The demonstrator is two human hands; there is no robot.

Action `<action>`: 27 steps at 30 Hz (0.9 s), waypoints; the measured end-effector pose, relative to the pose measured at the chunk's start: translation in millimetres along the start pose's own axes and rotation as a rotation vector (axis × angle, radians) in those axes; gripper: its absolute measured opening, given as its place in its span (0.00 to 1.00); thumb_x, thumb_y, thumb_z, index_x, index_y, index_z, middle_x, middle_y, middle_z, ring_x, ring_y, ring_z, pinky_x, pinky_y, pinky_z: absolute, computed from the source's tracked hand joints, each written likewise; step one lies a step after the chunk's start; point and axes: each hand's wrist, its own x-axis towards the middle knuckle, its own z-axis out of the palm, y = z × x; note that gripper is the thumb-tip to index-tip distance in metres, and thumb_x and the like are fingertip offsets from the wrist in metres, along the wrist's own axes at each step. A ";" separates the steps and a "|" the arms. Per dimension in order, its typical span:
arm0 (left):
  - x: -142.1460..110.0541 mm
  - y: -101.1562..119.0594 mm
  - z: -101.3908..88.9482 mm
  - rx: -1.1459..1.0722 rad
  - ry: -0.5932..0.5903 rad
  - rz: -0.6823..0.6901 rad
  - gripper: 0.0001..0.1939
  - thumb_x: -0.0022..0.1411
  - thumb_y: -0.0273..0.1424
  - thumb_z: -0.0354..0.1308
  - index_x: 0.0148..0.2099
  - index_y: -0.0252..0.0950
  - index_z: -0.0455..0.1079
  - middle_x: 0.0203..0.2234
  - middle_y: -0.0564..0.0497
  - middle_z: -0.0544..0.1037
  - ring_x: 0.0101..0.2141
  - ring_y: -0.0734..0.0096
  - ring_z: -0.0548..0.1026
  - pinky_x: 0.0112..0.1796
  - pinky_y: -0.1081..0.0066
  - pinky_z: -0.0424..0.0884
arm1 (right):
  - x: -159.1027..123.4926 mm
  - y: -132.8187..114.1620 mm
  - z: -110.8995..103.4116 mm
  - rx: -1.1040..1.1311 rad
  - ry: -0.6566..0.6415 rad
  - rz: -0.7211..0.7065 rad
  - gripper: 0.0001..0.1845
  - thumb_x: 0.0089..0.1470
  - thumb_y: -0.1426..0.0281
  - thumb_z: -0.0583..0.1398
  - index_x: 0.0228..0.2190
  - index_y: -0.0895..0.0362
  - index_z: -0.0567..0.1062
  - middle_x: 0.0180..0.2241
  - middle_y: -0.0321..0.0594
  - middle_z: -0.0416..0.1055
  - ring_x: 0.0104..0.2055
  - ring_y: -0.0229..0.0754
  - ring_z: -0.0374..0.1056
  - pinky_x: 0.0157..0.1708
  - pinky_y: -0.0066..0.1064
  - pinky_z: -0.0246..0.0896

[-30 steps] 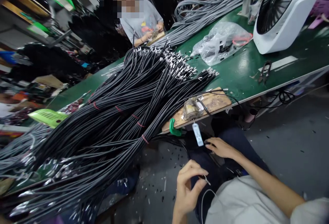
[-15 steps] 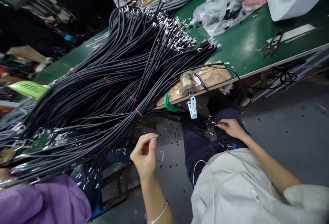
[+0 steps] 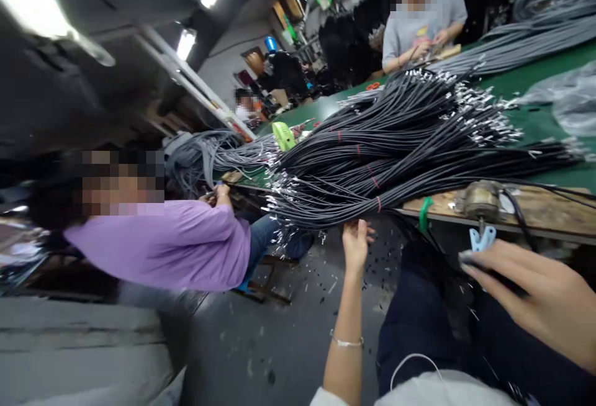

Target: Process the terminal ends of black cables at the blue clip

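A thick bundle of black cables [image 3: 395,151] with bare metal ends lies across the green table [image 3: 540,121] and overhangs its near edge. My left hand [image 3: 356,246] is raised to the underside of the overhanging cables, fingers apart and touching them. A bracelet sits on that wrist. My right hand [image 3: 531,297] is close to the camera over my dark-trousered lap, blurred, its fingers pressed along a thin black cable [image 3: 493,274].
A wooden board [image 3: 549,204] at the table edge carries a small metal device [image 3: 479,200], a green clamp [image 3: 423,213] and a pale blue tag [image 3: 482,238]. A person in purple [image 3: 158,241] sits left; another in grey [image 3: 423,18] works beyond. Grey cables [image 3: 209,151] are piled left.
The view has swung up and left. My left hand rose from near my lap to the underside of the black bundle. My right hand moved nearer the camera.
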 end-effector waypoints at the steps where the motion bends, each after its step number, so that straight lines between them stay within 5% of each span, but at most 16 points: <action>1: 0.0 1.8 2.8 -0.019 -0.024 -0.002 0.31 0.58 0.55 0.52 0.43 0.29 0.70 0.31 0.40 0.78 0.26 0.69 0.78 0.20 0.76 0.71 | 30.9 -2.5 4.5 -0.059 -0.055 -0.126 0.12 0.58 0.61 0.58 0.42 0.49 0.77 0.41 0.44 0.76 0.42 0.51 0.72 0.45 0.43 0.66; 6: -1.0 10.0 9.6 -0.061 -0.158 -0.006 0.29 0.56 0.54 0.57 0.41 0.30 0.75 0.31 0.40 0.80 0.27 0.66 0.79 0.19 0.76 0.71 | 151.8 9.2 35.9 -0.486 -0.355 -0.308 0.13 0.54 0.71 0.61 0.43 0.60 0.73 0.46 0.51 0.74 0.48 0.55 0.68 0.43 0.42 0.62; 10: 7.6 7.5 5.2 -0.080 -0.146 -0.036 0.33 0.55 0.58 0.55 0.34 0.28 0.74 0.29 0.38 0.80 0.24 0.65 0.78 0.17 0.75 0.70 | 189.3 35.7 41.5 -0.554 -0.692 -0.147 0.24 0.50 0.59 0.65 0.44 0.62 0.73 0.44 0.52 0.75 0.47 0.55 0.71 0.41 0.38 0.61; 13: 11.6 7.0 4.5 -0.114 -0.159 -0.036 0.36 0.55 0.60 0.51 0.34 0.26 0.74 0.31 0.36 0.80 0.26 0.64 0.79 0.18 0.73 0.72 | 199.7 57.8 22.8 -0.561 -0.763 -0.046 0.30 0.47 0.52 0.65 0.44 0.61 0.75 0.41 0.50 0.76 0.43 0.51 0.73 0.36 0.33 0.61; 20: 17.6 35.4 15.7 -0.092 -0.057 0.066 0.32 0.60 0.55 0.49 0.33 0.27 0.73 0.26 0.40 0.79 0.22 0.68 0.77 0.22 0.72 0.71 | 187.1 78.5 -29.8 -0.646 -0.669 0.059 0.22 0.50 0.63 0.64 0.45 0.62 0.76 0.41 0.52 0.76 0.42 0.52 0.74 0.35 0.33 0.62; 24: 53.8 71.3 30.2 -0.061 -0.023 0.129 0.29 0.62 0.54 0.47 0.32 0.30 0.70 0.27 0.42 0.80 0.25 0.68 0.79 0.24 0.72 0.72 | 178.0 86.2 -40.2 -0.682 -0.596 0.094 0.19 0.52 0.64 0.61 0.43 0.61 0.76 0.41 0.50 0.77 0.43 0.50 0.73 0.36 0.32 0.61; 27: 86.2 91.5 41.0 -0.010 -0.068 0.113 0.27 0.56 0.53 0.55 0.31 0.30 0.71 0.27 0.43 0.80 0.25 0.65 0.79 0.21 0.74 0.71 | 173.9 98.4 -52.5 -0.747 -0.545 0.176 0.14 0.50 0.66 0.61 0.38 0.60 0.78 0.37 0.48 0.78 0.39 0.50 0.74 0.33 0.32 0.60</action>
